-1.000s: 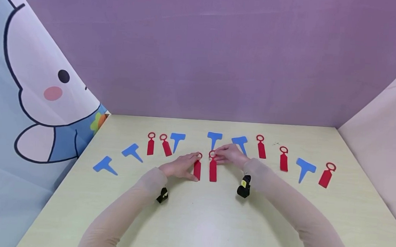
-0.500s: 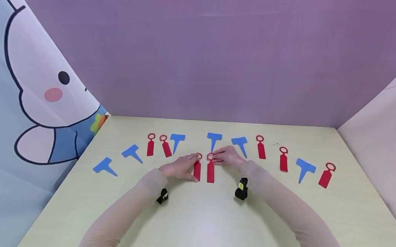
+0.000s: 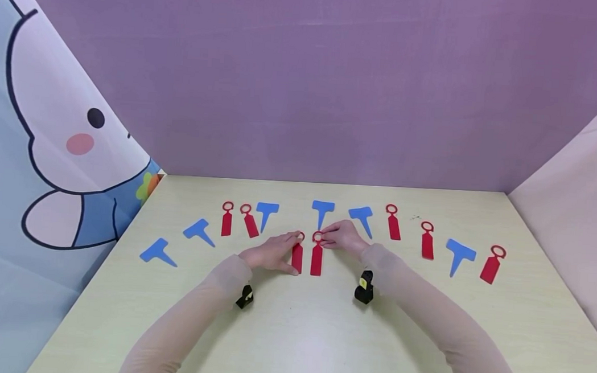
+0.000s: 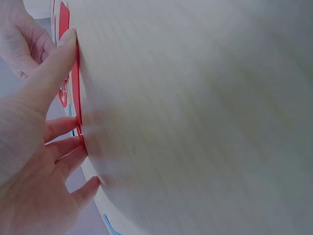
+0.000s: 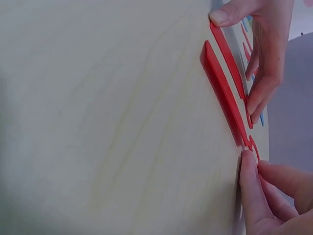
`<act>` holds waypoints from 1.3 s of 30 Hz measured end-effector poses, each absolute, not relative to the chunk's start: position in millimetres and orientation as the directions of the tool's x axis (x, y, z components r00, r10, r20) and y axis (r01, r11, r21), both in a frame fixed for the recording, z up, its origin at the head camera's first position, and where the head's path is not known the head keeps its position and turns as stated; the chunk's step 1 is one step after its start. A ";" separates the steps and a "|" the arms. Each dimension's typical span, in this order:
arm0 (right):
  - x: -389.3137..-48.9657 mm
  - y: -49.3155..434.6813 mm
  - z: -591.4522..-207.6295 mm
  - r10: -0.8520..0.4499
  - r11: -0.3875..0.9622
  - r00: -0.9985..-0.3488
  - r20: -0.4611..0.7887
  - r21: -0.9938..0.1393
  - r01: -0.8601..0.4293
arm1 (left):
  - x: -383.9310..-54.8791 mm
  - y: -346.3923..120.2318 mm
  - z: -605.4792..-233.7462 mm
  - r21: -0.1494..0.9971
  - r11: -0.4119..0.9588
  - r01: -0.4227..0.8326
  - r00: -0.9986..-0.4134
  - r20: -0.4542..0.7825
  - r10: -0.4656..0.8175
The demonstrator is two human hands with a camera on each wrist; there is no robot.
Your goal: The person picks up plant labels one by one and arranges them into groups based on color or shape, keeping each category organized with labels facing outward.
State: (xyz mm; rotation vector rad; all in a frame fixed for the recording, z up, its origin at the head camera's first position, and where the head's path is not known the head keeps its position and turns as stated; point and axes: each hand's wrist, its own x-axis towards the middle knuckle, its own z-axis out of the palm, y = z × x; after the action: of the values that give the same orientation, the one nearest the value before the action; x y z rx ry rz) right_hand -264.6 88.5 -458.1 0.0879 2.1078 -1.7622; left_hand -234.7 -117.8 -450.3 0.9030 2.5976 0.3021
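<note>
Two flat red ring-topped tags lie side by side on the table, ring ends away from me. My left hand (image 3: 274,251) spans the left red tag (image 3: 297,259), its thumb at the near end and fingertips by the ring, fingers fairly straight. The right red tag (image 3: 316,262) lies a small gap away; my right hand (image 3: 345,236) pinches its ring between thumb and fingers. In the right wrist view that tag (image 5: 222,93) runs nearly parallel to the other tag (image 5: 228,58). The left wrist view shows my left thumb and fingertips touching the left tag (image 4: 76,88).
Blue T-shaped labels, such as one (image 3: 323,209) straight behind the hands, and more red tags, such as one (image 3: 427,244) at right, lie in an arc on the pale table (image 3: 289,334). A purple panel (image 3: 305,84) stands behind.
My right hand has shifted the right red tag slightly left and nearer me, narrowing the gap to the left tag. My left hand has stayed in place.
</note>
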 end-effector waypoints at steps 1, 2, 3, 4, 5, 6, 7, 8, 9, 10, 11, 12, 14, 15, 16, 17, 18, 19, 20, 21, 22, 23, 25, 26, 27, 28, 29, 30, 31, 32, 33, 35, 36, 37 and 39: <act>-264.1 88.9 -457.8 -0.199 0.199 -0.922 -0.331 -0.935 0.293 | -234.8 -117.8 -450.5 0.320 0.771 0.551 -0.725 -0.274 0.632; -263.5 89.5 -457.5 -0.205 0.193 -0.923 -0.326 -0.938 0.288 | -234.8 -117.9 -450.7 0.323 0.771 0.549 -0.725 -0.274 0.632; -263.1 90.0 -457.1 -0.208 0.182 -0.923 -0.324 -0.940 0.289 | -234.8 -118.0 -450.9 0.326 0.770 0.548 -0.725 -0.273 0.632; -262.5 90.2 -456.5 -0.209 0.176 -0.922 -0.324 -0.941 0.291 | -234.8 -118.0 -451.0 0.327 0.770 0.549 -0.725 -0.273 0.632; -261.9 90.5 -455.9 -0.216 0.176 -0.923 -0.319 -0.942 0.285 | -234.9 -118.1 -451.1 0.328 0.769 0.548 -0.725 -0.272 0.633; -261.4 90.6 -455.5 -0.221 0.173 -0.923 -0.317 -0.944 0.283 | -234.9 -118.2 -451.2 0.327 0.769 0.550 -0.725 -0.271 0.633; -261.0 90.6 -455.0 -0.218 0.178 -0.923 -0.317 -0.943 0.282 | -235.1 -118.2 -451.3 0.323 0.769 0.552 -0.724 -0.271 0.634; -260.5 90.5 -454.7 -0.217 0.190 -0.924 -0.314 -0.942 0.276 | -235.1 -118.3 -451.2 0.321 0.768 0.555 -0.724 -0.269 0.635; -260.1 90.3 -454.4 -0.213 0.202 -0.925 -0.314 -0.941 0.272 | -235.1 -118.4 -451.1 0.319 0.766 0.557 -0.723 -0.266 0.637; -259.5 90.2 -454.0 -0.211 0.218 -0.926 -0.312 -0.939 0.267 | -235.1 -118.3 -451.0 0.316 0.766 0.560 -0.722 -0.267 0.638; -259.0 90.2 -453.8 -0.210 0.235 -0.928 -0.309 -0.937 0.259 | -235.1 -118.3 -450.7 0.313 0.765 0.563 -0.721 -0.264 0.640; -258.4 90.0 -453.5 -0.205 0.245 -0.928 -0.311 -0.934 0.258 | -235.0 -118.2 -450.3 0.313 0.764 0.565 -0.721 -0.263 0.641; -256.9 90.3 -452.5 -0.206 0.273 -0.930 -0.305 -0.930 0.245 | -234.4 -118.0 -449.1 0.323 0.762 0.561 -0.721 -0.263 0.641; -256.1 91.0 -452.0 -0.208 0.285 -0.931 -0.301 -0.929 0.237 | -234.2 -117.9 -448.5 0.326 0.762 0.560 -0.720 -0.264 0.642; -255.3 91.8 -451.5 -0.209 0.298 -0.931 -0.299 -0.926 0.231 | -233.8 -117.8 -447.8 0.329 0.762 0.558 -0.719 -0.266 0.642; -254.4 92.9 -450.9 -0.210 0.308 -0.932 -0.297 -0.924 0.225 | -233.5 -117.8 -447.1 0.335 0.760 0.557 -0.719 -0.264 0.643; -253.6 94.2 -450.3 -0.207 0.317 -0.933 -0.295 -0.922 0.221 | -233.1 -117.7 -446.5 0.338 0.760 0.555 -0.718 -0.266 0.643; -252.6 95.7 -449.5 -0.207 0.333 -0.934 -0.291 -0.919 0.212 | -232.8 -117.7 -446.1 0.340 0.759 0.555 -0.718 -0.266 0.643; -251.4 97.4 -448.2 -0.208 0.343 -0.935 -0.287 -0.917 0.205 | -232.6 -117.8 -445.9 0.339 0.759 0.556 -0.718 -0.265 0.644; -250.4 99.6 -447.3 -0.214 0.357 -0.937 -0.278 -0.915 0.190 | -232.5 -117.8 -445.7 0.336 0.759 0.557 -0.718 -0.264 0.644; -249.3 101.6 -445.9 -0.218 0.372 -0.938 -0.270 -0.912 0.176 | -232.5 -117.9 -445.6 0.335 0.760 0.557 -0.719 -0.264 0.643; -248.5 103.9 -444.6 -0.225 0.387 -0.940 -0.255 -0.909 0.154 | -232.5 -117.9 -445.7 0.333 0.761 0.557 -0.720 -0.264 0.642; -247.0 109.0 -441.5 -0.241 0.426 -0.944 -0.225 -0.898 0.106 | -232.7 -117.8 -446.2 0.328 0.764 0.556 -0.722 -0.266 0.639; -246.8 111.9 -440.5 -0.255 0.447 -0.945 -0.206 -0.892 0.074 | -232.9 -117.7 -446.5 0.324 0.765 0.556 -0.722 -0.268 0.638; -246.9 115.1 -439.7 -0.263 0.474 -0.945 -0.192 -0.879 0.047 | -233.0 -117.6 -446.6 0.321 0.766 0.556 -0.722 -0.269 0.637; -247.3 118.4 -438.8 -0.270 0.495 -0.945 -0.184 -0.869 0.028 | -233.1 -117.6 -446.9 0.321 0.767 0.556 -0.722 -0.271 0.637; -247.7 121.7 -437.9 -0.275 0.515 -0.945 -0.178 -0.857 0.011 | -233.2 -117.5 -447.1 0.319 0.767 0.556 -0.722 -0.272 0.636; -248.1 125.0 -436.8 -0.278 0.532 -0.944 -0.177 -0.847 0.002 | -233.4 -117.4 -447.2 0.320 0.767 0.556 -0.722 -0.272 0.636; -248.6 128.6 -436.0 -0.285 0.549 -0.943 -0.172 -0.835 -0.014 | -233.4 -117.3 -447.1 0.321 0.767 0.556 -0.721 -0.272 0.637; -249.2 132.2 -435.1 -0.288 0.559 -0.942 -0.170 -0.829 -0.021 | -233.4 -117.3 -447.0 0.324 0.766 0.555 -0.721 -0.272 0.637; -249.6 136.0 -433.7 -0.290 0.567 -0.941 -0.172 -0.824 -0.024 | -233.4 -117.3 -447.0 0.327 0.765 0.554 -0.720 -0.272 0.638; -250.3 143.6 -431.4 -0.305 0.570 -0.939 -0.157 -0.820 -0.048 | -233.4 -117.2 -446.8 0.327 0.765 0.555 -0.720 -0.273 0.638; -250.7 147.3 -430.3 -0.311 0.568 -0.939 -0.150 -0.821 -0.056 | -233.4 -117.2 -446.7 0.328 0.765 0.555 -0.720 -0.272 0.639; -251.0 151.2 -429.3 -0.321 0.564 -0.936 -0.141 -0.823 -0.069 | -233.3 -117.2 -446.6 0.327 0.765 0.555 -0.720 -0.271 0.639; -251.5 158.3 -427.3 -0.328 0.560 -0.936 -0.130 -0.825 -0.082 | -233.4 -117.1 -446.7 0.324 0.765 0.557 -0.719 -0.273 0.639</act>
State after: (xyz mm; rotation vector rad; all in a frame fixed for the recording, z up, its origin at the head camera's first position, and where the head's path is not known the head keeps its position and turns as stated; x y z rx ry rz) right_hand -251.5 158.3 -427.3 -0.3403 2.5269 -1.3158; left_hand -233.4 -117.1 -446.7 0.9141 2.5919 0.3092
